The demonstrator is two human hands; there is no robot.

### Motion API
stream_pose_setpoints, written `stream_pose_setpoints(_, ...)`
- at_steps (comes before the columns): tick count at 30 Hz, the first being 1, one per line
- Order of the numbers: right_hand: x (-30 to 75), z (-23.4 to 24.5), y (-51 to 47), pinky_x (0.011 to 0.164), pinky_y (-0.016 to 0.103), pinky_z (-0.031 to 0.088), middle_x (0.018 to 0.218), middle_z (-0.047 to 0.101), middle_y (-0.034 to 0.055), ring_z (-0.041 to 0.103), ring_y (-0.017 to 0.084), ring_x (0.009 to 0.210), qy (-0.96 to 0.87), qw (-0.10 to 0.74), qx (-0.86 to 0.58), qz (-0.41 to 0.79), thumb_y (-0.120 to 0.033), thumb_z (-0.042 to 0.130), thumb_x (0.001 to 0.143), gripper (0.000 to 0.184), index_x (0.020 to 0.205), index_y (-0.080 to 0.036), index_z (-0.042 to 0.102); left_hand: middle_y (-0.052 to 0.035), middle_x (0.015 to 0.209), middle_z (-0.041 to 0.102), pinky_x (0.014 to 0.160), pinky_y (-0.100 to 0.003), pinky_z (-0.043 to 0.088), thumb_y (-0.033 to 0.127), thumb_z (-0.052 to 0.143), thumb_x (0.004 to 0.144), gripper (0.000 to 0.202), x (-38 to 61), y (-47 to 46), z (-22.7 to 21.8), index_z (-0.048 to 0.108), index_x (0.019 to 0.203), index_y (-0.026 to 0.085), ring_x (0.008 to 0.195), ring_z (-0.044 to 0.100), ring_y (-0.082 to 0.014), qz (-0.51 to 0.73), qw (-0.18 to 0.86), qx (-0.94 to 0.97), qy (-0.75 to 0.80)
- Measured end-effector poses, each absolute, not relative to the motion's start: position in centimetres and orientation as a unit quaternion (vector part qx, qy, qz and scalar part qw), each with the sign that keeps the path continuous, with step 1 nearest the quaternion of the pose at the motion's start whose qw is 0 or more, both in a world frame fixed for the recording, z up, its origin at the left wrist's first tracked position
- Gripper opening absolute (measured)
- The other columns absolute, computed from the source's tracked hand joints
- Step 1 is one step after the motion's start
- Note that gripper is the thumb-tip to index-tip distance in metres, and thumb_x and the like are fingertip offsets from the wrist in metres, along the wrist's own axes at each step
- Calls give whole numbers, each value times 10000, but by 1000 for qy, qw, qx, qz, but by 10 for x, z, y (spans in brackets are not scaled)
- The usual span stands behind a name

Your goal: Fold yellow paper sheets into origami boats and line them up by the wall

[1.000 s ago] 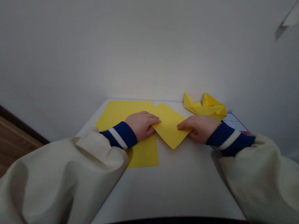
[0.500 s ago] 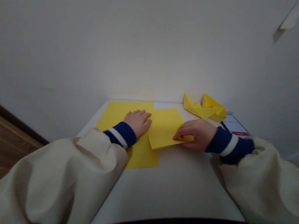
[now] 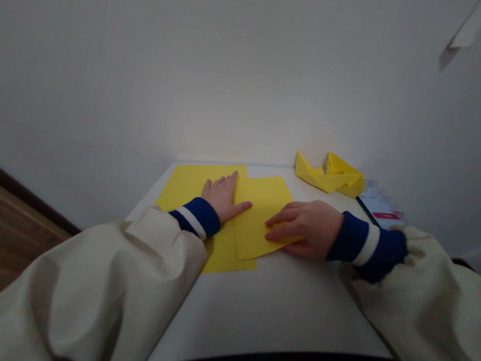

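Note:
A smaller yellow sheet of paper (image 3: 259, 206) overlaps the right part of a larger yellow sheet (image 3: 188, 180) lying flat on the white table. My left hand (image 3: 223, 197) lies palm down across the two, its thumb stretched out onto the smaller sheet's left edge. At the smaller sheet's lower right side, my right hand (image 3: 311, 229) has its fingers on top and its thumb beneath, pinching the paper. The thumb is mostly hidden. Whether this sheet is folded double I cannot tell.
Folded yellow paper boats (image 3: 330, 176) sit at the back right of the white table (image 3: 278, 306). A phone or tablet (image 3: 380, 208) with a lit screen lies beside them, partly behind my right cuff. A pale wall (image 3: 242, 88) rises directly behind the table.
The smaller sheet's near edge has come toward me and lies lower. My left thumb has spread onto it. My right hand has moved slightly left and nearer, its fingers more stretched over the paper.

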State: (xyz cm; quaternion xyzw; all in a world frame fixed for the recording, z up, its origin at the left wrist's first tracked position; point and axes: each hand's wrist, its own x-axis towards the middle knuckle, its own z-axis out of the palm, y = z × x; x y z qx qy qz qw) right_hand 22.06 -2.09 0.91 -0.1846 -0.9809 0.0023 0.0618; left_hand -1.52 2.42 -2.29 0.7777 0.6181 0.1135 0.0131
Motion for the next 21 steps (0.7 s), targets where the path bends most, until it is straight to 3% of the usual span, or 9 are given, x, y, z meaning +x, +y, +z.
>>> stream_pose_setpoints(6, 222, 10, -21, 749, 259, 456, 1004, 700, 0, 621, 125, 908, -972, 83, -205, 78, -279, 444, 884, 259, 1001, -280, 675, -229, 1335, 448, 1043, -603, 172, 498, 655, 672, 1016, -17, 29, -24, 124, 1430, 79, 1234, 414, -359, 191, 72, 765, 611)
stream_pose_setpoints(9, 222, 11, -20, 653, 246, 447, 859, 716, 23, 636, 128, 732, -962, 81, -247, 80, -304, 453, 873, 253, 951, -232, 683, -204, 1273, 488, 987, -507, 348, 323, 721, 618, 1019, -20, 33, -29, 142, 1426, 103, 1136, 502, -299, 301, 129, 747, 579)
stream_pose_setpoints(12, 223, 10, -18, 564, 234, 415, 723, 693, 32, 594, 121, 600, -946, 117, -293, 75, -352, 459, 860, 277, 876, -188, 682, -155, 1243, 472, 780, -337, 502, 203, 672, 646, 931, -20, 36, -34, 165, 1426, 167, 908, 586, -183, 407, 205, 708, 540)
stream_pose_setpoints(17, 226, 6, -16, 526, 216, 382, 629, 645, 18, 535, 102, 544, -917, 203, -337, 65, -391, 479, 847, 294, 780, -170, 660, -105, 1249, 474, 550, -238, 472, 145, 554, 731, 721, -12, 28, -30, 281, 1389, 249, 606, 517, -61, 470, 306, 649, 514)
stream_pose_setpoints(21, 228, 5, -15, 571, 231, 423, 686, 668, 25, 577, 117, 608, -902, 264, -338, 47, -374, 501, 840, 250, 773, -180, 644, -118, 1204, 550, 663, -266, 488, 116, 566, 708, 666, -5, 19, -19, 383, 1346, 166, 647, 545, -70, 488, 390, 636, 454)
